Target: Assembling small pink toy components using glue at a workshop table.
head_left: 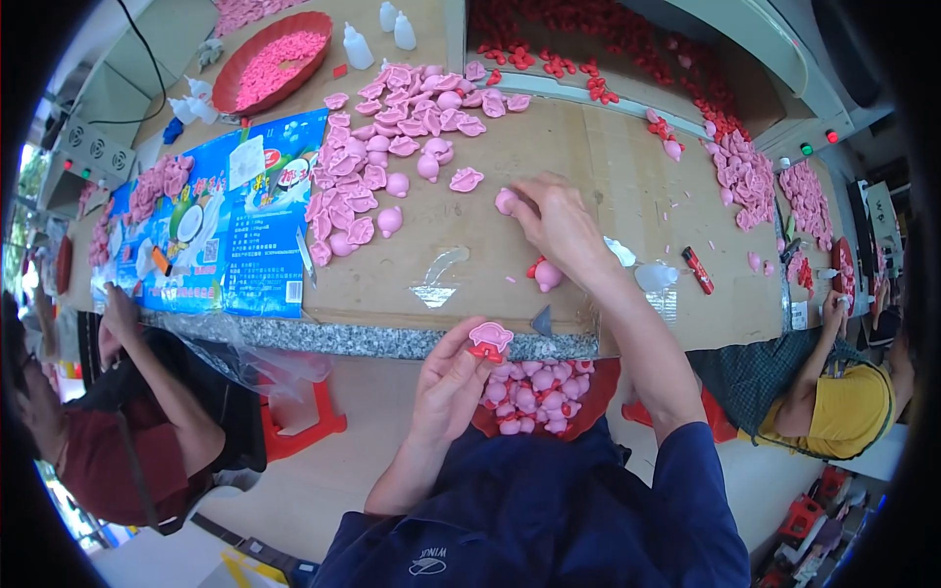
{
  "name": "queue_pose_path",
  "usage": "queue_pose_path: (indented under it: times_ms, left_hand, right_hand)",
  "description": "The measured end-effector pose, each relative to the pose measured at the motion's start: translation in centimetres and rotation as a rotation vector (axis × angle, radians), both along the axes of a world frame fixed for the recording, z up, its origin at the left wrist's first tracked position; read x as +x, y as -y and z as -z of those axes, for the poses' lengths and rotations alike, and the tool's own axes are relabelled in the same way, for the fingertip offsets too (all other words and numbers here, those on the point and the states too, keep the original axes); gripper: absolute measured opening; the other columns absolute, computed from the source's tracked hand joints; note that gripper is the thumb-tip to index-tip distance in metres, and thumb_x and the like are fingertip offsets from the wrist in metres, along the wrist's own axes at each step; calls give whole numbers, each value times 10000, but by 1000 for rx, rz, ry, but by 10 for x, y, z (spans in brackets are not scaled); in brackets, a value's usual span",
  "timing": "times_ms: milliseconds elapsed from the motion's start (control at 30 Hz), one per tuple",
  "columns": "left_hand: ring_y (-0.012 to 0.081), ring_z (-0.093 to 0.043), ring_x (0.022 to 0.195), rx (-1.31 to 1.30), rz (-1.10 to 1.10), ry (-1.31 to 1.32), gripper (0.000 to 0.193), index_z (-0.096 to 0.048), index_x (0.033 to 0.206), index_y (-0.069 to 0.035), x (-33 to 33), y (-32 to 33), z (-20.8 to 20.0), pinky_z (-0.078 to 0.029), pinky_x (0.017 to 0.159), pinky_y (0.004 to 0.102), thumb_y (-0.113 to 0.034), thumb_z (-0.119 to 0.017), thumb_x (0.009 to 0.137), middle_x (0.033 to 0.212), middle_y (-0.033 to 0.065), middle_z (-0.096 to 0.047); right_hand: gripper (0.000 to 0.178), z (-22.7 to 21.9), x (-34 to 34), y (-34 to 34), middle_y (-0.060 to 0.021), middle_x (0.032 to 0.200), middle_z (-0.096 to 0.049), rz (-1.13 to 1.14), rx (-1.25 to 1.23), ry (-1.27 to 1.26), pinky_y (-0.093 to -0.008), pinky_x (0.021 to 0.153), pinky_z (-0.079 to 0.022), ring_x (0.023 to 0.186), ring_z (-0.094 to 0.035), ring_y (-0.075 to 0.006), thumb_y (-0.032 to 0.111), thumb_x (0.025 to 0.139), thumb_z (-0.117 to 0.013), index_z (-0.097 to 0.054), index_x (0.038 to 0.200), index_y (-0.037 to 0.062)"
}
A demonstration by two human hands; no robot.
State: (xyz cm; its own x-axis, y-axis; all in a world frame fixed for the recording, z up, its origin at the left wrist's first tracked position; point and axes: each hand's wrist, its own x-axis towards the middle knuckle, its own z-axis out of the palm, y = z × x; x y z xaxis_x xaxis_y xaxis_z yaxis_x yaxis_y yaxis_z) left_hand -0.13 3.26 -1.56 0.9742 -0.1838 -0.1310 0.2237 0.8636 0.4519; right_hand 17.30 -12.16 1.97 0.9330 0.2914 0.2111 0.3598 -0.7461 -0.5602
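Right up against me, below the desk (pixel 627 176) edge, sits a red bowl (pixel 611 377) heaped with pink-and-red pieces (pixel 534 395). Just above it comes my left grip (pixel 449 380), narrow — thumb and fingers pinching a flat-faced pink piece (pixel 491 335), with a small red part (pixel 485 353) at its lower side. Whether those 2 are joined, I can't tell. The danger, as I judge it: let that pinch slacken and the red part could slip into the bowl, lost among the rest.

Up onto the desk! A pink ball with a red tip (pixel 548 276) lies just left of my right forearm (pixel 642 333) — a careless sweep could set it rolling towards the edge.

Farther out, my right grip (pixel 561 220) is narrow too, thumb and fingertips on 1 rounded pink piece (pixel 505 201); lifted or resting, I can't say. An off-centre squeeze could shoot it away.

Beyond and to the left spreads the loose pink heap (pixel 421 122), where a clumsy reach might scatter several. At the back: a red dish (pixel 227 83) of pink bits, white bottles (pixel 357 47), and red pieces (pixel 600 86) in the recess.
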Motion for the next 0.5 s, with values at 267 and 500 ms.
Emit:
queue_pose_path:
  times_ms: [267, 500]
  left_hand:
    - [238, -511, 1106, 20, -18, -18, 460, -361, 1304, 11, 6, 2, -1, -402, 960, 370, -126, -517, 893, 1236, 169, -489]
    - [214, -515, 1099, 73, 54, -10, 399, -418, 1260, 31, 5, 18, -4, -412, 943, 366, -114, -510, 899, 1223, 155, -505]
  right_hand:
    - [209, -27, -28, 6, -132, 889, -597, -221, 137, 1, -362, 732, -461, 819, -567, -287, 93, 766, -617, -629, 954, 1]
    - [264, -53, -97, 28, -97, 908, -598, -490, 245, -37, -341, 692, -477, 805, -562, -256, 61, 720, -657, -621, 978, 21]
